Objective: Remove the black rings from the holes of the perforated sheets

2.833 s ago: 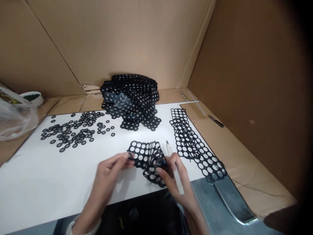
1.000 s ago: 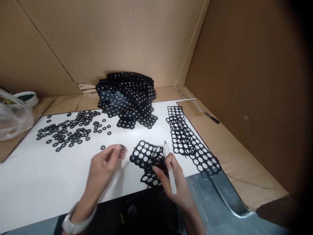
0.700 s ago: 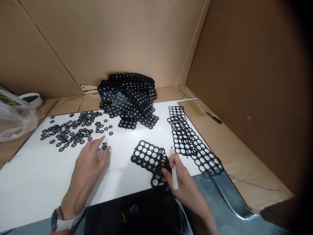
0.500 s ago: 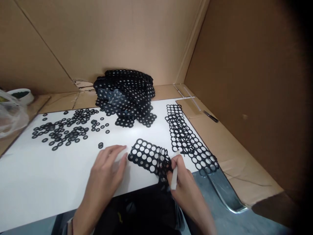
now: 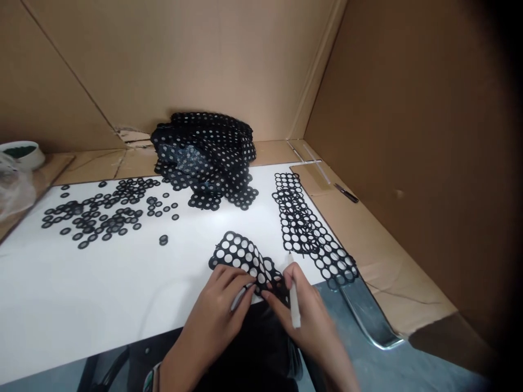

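Observation:
A strip of black material with round holes [image 5: 237, 249] lies at the front edge of the white board [image 5: 118, 288], its right part folded and bunched. My left hand [image 5: 223, 305] pinches the strip's lower edge. My right hand [image 5: 306, 310] has a pale pen-like tool [image 5: 293, 299] between its fingers and also touches the bunched end of the strip. Farther back lies a heap of black dotted sheet [image 5: 204, 152]. Many small black rings [image 5: 116, 220] are scattered on the left of the board.
Perforated black sheets [image 5: 302, 223] lie along the board's right edge. Beyond them is a dark-handled blade [image 5: 346, 193]. A white bowl [image 5: 30, 158] and a clear plastic bag [image 5: 16, 188] stand far left. Cardboard walls [image 5: 388, 136] rise behind and right.
My left hand has moved right and down onto the strip and closed on its edge. The strip now bends upward in the middle. My right hand still has the tool.

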`<state>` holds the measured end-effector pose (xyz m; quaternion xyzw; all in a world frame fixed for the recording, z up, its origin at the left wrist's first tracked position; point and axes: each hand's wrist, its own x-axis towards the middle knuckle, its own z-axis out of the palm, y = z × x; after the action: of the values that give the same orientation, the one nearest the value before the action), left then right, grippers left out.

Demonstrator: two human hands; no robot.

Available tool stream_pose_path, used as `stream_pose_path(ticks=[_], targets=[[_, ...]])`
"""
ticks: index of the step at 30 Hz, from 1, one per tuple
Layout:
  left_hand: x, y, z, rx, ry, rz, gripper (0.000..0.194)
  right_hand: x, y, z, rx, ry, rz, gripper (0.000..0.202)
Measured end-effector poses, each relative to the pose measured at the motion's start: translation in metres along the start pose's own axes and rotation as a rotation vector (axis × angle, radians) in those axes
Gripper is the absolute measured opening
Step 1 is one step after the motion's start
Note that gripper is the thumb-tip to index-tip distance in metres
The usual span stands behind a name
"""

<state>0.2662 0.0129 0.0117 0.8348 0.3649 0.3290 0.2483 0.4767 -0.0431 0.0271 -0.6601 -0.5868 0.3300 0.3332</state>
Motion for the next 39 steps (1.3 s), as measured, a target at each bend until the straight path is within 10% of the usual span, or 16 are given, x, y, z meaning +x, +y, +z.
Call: stream_pose_path(ticks=[17, 26, 33, 36, 39], targets=[[0.005, 0.005, -0.048, -0.263, 0.3, -0.452, 0.022, 0.049, -0.043, 0.04, 0.545, -0.029, -0.287, 0.039], [0.013, -0.072, -0.107, -0.257, 0.685, -0.623, 0.047, 0.079, -0.045, 0.059, 0.77, 0.062, -0.158, 0.045], [-0.008, -0.104, -0.133, 0.364, 0.436, -0.538, 0.061, 0.06, -0.026, 0.037, 0.782, 0.089, 0.02, 0.044], [-0.003, -0.076, -0.113, 0.116, 0.285, -0.64, 0.062, 0.054, -0.027, 0.032, 0.869, -0.006, 0.059, 0.043], [0.003, -0.038, -0.08, -0.48, -0.123, -0.831, 0.079, 0.053, -0.026, 0.032, 0.875, -0.098, 0.027, 0.044]])
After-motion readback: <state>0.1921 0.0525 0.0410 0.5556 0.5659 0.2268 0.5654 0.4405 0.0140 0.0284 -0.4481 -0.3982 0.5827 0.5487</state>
